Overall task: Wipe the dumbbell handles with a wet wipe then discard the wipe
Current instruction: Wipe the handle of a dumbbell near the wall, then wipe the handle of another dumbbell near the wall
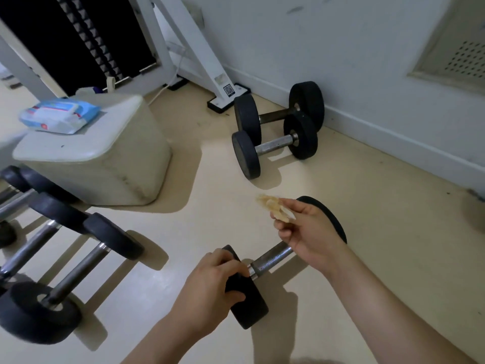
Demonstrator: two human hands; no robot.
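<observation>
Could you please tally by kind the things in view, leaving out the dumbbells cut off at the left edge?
Black round-ended steel-handled dumbbells: 3
Blue-and-white plastic wet wipe packs: 1
Crumpled yellowish wet wipes: 1
Off-white padded blocks: 1
Total: 6

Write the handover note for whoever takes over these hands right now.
Left hand: grips the near weight of the dumbbell on the floor, steadying it.
Right hand: pinches the crumpled wet wipe above the handle, off the metal.
The wipe pack lies on the white box. Two wall dumbbells are ahead, with more left dumbbells.
Done: the wipe looks yellowed, so used; which handles are clean cannot be told.
Left: finish any unwiped handles, then discard the wipe; no bin is in view.
</observation>
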